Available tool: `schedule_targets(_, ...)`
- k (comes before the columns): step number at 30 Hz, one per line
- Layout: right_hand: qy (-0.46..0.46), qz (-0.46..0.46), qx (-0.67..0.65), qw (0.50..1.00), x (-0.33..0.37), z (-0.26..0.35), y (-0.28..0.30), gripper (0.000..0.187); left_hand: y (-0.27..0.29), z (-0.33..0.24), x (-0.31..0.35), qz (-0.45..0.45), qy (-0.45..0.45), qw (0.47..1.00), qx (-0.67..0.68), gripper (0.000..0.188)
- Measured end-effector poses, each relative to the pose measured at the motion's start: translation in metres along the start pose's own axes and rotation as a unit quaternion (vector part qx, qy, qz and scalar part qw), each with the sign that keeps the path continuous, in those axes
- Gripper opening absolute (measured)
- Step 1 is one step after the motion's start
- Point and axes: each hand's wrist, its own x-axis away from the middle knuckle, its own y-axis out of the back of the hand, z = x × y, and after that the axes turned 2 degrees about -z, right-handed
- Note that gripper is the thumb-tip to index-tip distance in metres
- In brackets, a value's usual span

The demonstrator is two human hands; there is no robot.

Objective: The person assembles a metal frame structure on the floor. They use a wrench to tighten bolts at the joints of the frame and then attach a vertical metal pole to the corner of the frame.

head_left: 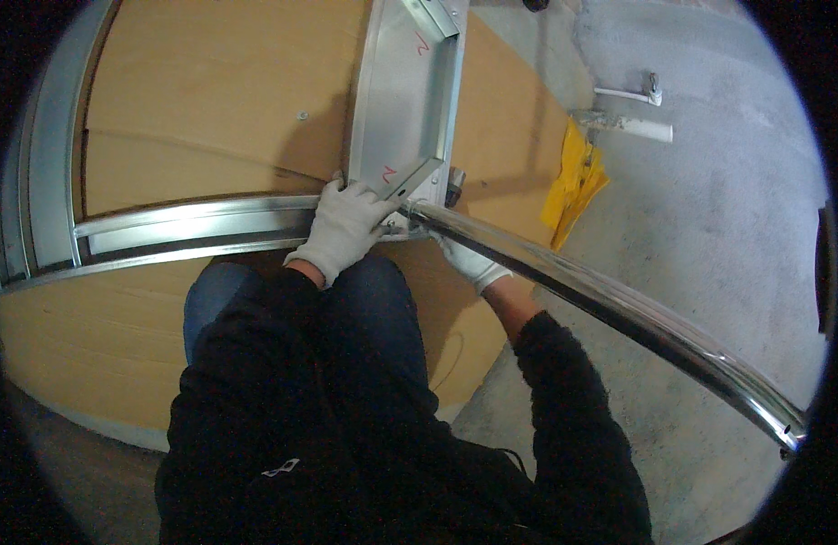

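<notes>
Closely packed at the corner, roomier to the right

The left hand [346, 222] lay palm down over the corner where the long rail [201, 225] and the broad metal channel [403, 100] came together. Its fingers were loosely bent and a little apart, its thumb side close against the short strip [417, 180] that slanted across the channel's lower end; whether it gripped or merely pressed could not be told. The right hand [473, 265] reached beneath the chrome tube [619, 307], just beside that corner. Its fingers were hidden, so how far they were closed, and on what, could not be seen.

The tube's near end stood at the corner, between the hands. From there it ran down to the right, past the edge of the cardboard [219, 100] and over the concrete floor [709, 227], its far end near the rim of the view.

Room was tightest just below the rail, where the person's knees [378, 300] came close. A dark cylindrical piece [455, 184] stuck out at the channel's right edge. The yellow sheet [578, 177] lay at the cardboard's right edge, near a white cylinder [646, 129] and a pale-handled tool [653, 89]. The widest open stretch lay beyond these, on the tube's upper right side.
</notes>
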Motion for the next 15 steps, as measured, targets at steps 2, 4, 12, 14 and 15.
schedule_targets(2, -0.068, 0.047, 0.066, 0.994, 0.005, 0.027, 0.006, 0.039, 0.0, 0.002, 0.005, 0.007, 0.006, 1.0, -0.005, 0.043)
schedule_targets(4, -0.08, -0.017, 0.063, 0.995, 0.009, 0.021, -0.005, 0.039, 0.006, 0.002, 0.005, 0.02, 0.005, 1.0, -0.008, 0.045)
schedule_targets(12, -0.063, -0.017, 0.06, 0.996, 0.011, 0.015, -0.001, 0.043, 0.002, 0.003, 0.003, 0.018, -0.001, 1.0, -0.009, 0.045)
schedule_targets(14, -0.061, 0.0, 0.114, 0.992, 0.009, 0.026, 0.006, 0.044, 0.001, 0.003, 0.002, 0.011, -0.004, 1.0, -0.007, 0.043)
schedule_targets(15, -0.059, -0.027, 0.115, 0.991, 0.01, 0.028, 0.003, 0.045, 0.001, 0.002, 0.002, 0.007, -0.005, 1.0, -0.005, 0.042)
